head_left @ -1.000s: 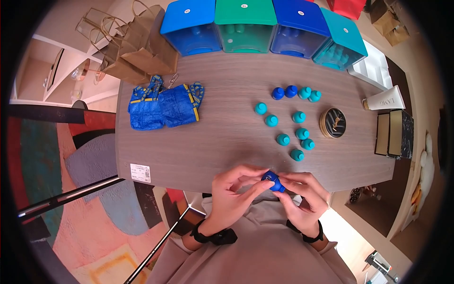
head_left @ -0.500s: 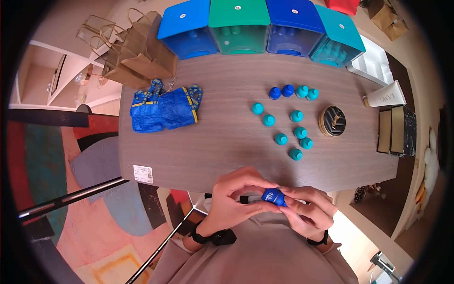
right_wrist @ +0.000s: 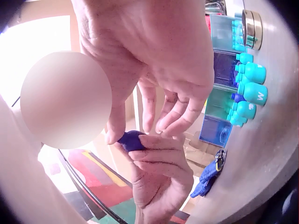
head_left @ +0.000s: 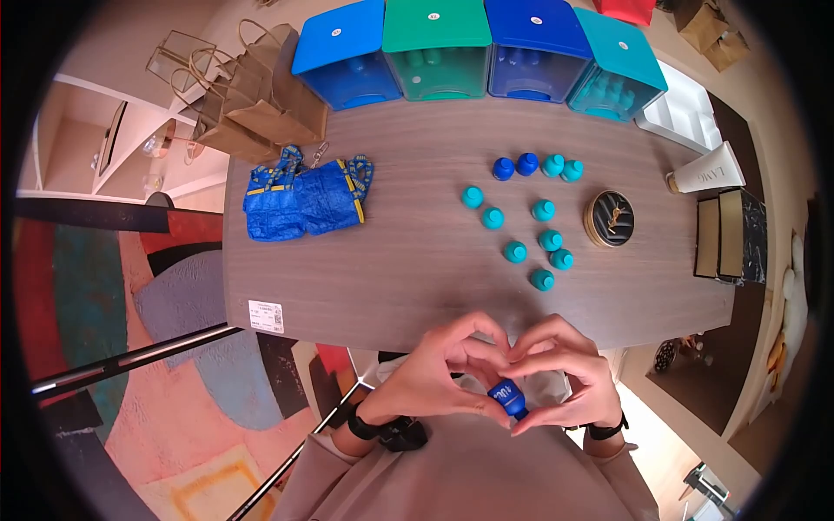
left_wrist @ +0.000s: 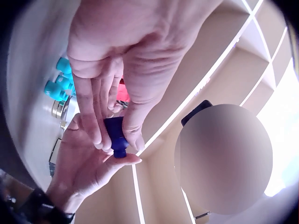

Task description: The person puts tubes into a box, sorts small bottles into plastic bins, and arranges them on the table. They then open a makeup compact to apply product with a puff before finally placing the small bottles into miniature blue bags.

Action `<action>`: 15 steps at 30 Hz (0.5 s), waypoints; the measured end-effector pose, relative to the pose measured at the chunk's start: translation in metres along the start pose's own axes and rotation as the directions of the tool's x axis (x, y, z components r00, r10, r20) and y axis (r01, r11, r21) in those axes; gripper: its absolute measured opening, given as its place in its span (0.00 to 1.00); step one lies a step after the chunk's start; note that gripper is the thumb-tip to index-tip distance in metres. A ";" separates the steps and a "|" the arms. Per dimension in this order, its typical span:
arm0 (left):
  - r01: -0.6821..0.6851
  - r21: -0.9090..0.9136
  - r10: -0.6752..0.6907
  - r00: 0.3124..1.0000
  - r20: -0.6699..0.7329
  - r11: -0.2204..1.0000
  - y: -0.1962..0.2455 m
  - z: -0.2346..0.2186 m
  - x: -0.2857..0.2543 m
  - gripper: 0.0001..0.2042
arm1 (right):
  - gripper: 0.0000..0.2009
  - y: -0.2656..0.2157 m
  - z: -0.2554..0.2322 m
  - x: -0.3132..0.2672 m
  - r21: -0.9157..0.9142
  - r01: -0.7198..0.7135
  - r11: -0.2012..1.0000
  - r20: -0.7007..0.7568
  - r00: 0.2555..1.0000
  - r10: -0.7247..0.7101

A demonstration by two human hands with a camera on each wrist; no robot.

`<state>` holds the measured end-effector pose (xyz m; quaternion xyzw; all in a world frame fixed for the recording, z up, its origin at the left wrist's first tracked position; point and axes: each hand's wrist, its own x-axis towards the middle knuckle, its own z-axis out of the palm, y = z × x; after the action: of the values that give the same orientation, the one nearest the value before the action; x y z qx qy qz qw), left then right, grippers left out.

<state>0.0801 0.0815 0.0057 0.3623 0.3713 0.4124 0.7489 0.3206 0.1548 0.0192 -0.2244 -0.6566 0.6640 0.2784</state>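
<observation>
Low over the lap, in front of the table edge, my left hand [head_left: 426, 382] pinches a small dark-blue bottle [head_left: 509, 396] with white marking, between thumb and fingers. The bottle tilts with its narrow neck downward and toward my right hand [head_left: 584, 378]. In the left wrist view, the right thumb [left_wrist: 124, 161] lies right at the neck of the bottle [left_wrist: 116, 133]. My other right fingers [right_wrist: 175, 119] arch loosely, away from the bottle. On the table, several teal bottles [head_left: 515, 252] stand scattered, with two dark-blue bottles [head_left: 526, 163] behind them.
Four lidded bins [head_left: 434, 30] line the back of the table, with bottles inside. Brown paper bags [head_left: 261, 108] and a small blue bag [head_left: 317, 204] are at the left. To the right are a black-and-gold compact [head_left: 610, 219], white tray [head_left: 682, 108], white tube [head_left: 708, 172] and boxes [head_left: 730, 236].
The bottle has come lower and closer to the body, its neck turning downward. My right fingers have come off it and spread into an arch, their tips meeting the left fingers.
</observation>
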 end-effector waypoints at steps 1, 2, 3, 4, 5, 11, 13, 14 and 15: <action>0.000 0.000 0.000 1.000 0.001 1.000 -0.001 0.000 0.000 0.33 | 0.31 -0.001 -0.001 0.001 -0.001 0.000 1.000 0.000 1.000 0.000; -0.013 0.004 0.013 1.000 0.024 1.000 -0.003 0.000 0.001 0.35 | 0.32 -0.002 -0.002 0.003 -0.064 0.042 0.997 0.053 0.998 -0.039; -0.027 0.007 0.027 0.999 0.047 1.000 -0.005 0.000 0.002 0.37 | 0.33 -0.002 -0.003 0.005 -0.125 0.088 0.988 0.110 0.991 -0.074; -0.029 0.007 0.028 0.998 0.048 1.000 -0.007 0.001 0.003 0.37 | 0.33 0.001 -0.004 0.005 -0.142 0.124 0.982 0.137 0.985 -0.105; -0.028 -0.020 0.029 0.999 0.032 0.999 -0.009 0.001 0.003 0.37 | 0.33 -0.001 -0.006 0.006 -0.143 0.125 0.982 0.138 0.985 -0.105; 0.023 0.042 -0.024 1.000 0.018 0.999 -0.005 -0.002 0.000 0.37 | 0.31 -0.006 -0.007 0.013 -0.307 0.196 0.931 0.212 0.968 -0.134; 0.053 0.079 -0.055 0.998 0.029 0.995 0.004 -0.002 -0.002 0.39 | 0.30 0.002 -0.004 0.013 -0.263 0.218 0.940 0.218 0.962 -0.162; 0.015 0.119 -0.018 1.000 0.023 0.993 0.008 -0.001 -0.003 0.46 | 0.30 0.002 -0.003 0.012 -0.266 0.216 0.939 0.220 0.962 -0.159; -0.021 0.158 0.018 1.000 0.020 0.987 0.010 -0.001 -0.003 0.52 | 0.29 0.002 -0.001 0.010 -0.249 0.162 0.955 0.136 0.982 -0.131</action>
<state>0.0740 0.0832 0.0146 0.4280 0.3922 0.3858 0.7171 0.3135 0.1622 0.0180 -0.1697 -0.7678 0.5624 0.2557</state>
